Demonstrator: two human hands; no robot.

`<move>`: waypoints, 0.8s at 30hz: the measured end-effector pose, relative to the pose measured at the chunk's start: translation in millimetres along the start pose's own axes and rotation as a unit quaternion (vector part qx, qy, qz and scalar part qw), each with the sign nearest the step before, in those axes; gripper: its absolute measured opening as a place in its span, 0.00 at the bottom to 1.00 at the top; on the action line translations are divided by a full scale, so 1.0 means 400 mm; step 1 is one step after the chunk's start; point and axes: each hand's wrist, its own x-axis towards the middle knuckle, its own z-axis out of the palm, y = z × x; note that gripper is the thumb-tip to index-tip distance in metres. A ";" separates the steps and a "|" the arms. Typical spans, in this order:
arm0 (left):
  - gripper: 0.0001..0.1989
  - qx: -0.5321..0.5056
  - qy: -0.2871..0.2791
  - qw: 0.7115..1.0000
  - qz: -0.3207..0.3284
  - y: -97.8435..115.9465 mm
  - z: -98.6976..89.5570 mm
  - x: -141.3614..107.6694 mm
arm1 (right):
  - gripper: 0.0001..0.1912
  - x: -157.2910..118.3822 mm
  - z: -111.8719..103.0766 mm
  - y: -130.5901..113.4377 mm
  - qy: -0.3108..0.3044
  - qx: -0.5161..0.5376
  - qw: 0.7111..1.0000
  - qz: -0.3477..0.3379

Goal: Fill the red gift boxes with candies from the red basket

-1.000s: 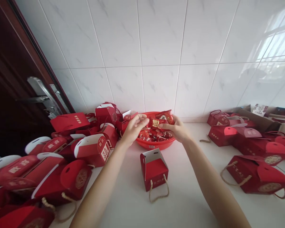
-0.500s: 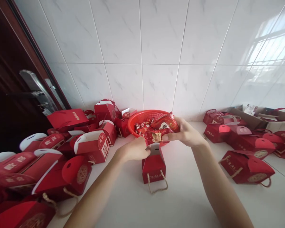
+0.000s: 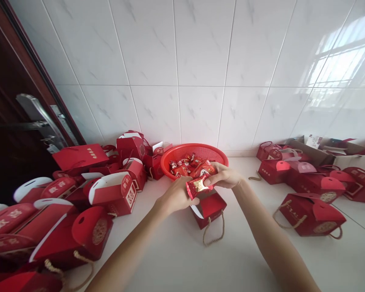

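My right hand is closed on a red-and-gold wrapped snack, its thumb pressed on the wrapper. A second red packet is at its fingers, just behind the snack. Below them a small red gift box sits open on the white surface, turned at an angle, its rope handle towards me. My left hand is closed at the box's left rear edge, fingers curled by its flap and partly hidden behind the snack. Right behind both hands stands a red plastic basket holding small wrapped candies.
Many red gift boxes crowd the left side, some with raised flaps. More boxes stand at the right, near an open carton. A tiled wall rises behind the basket; a dark door is at the left.
The snack has tilted in my right hand, and the larger red packet is lower, nearer the basket's front. The gift box has turned and shifted to the right. My view has shifted slightly.
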 end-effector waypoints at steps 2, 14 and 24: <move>0.16 0.111 -0.071 0.991 -0.016 0.025 0.004 -0.007 | 0.18 -0.003 -0.015 -0.004 0.005 0.004 1.000 0.018; 0.28 0.298 -0.133 0.944 -0.052 0.063 0.032 -0.011 | 0.16 -0.076 -0.043 -0.072 0.058 -0.228 0.969 0.081; 0.27 0.326 -0.157 0.930 -0.062 0.070 0.028 -0.012 | 0.22 -0.059 0.009 -0.074 -0.022 -0.558 0.811 0.174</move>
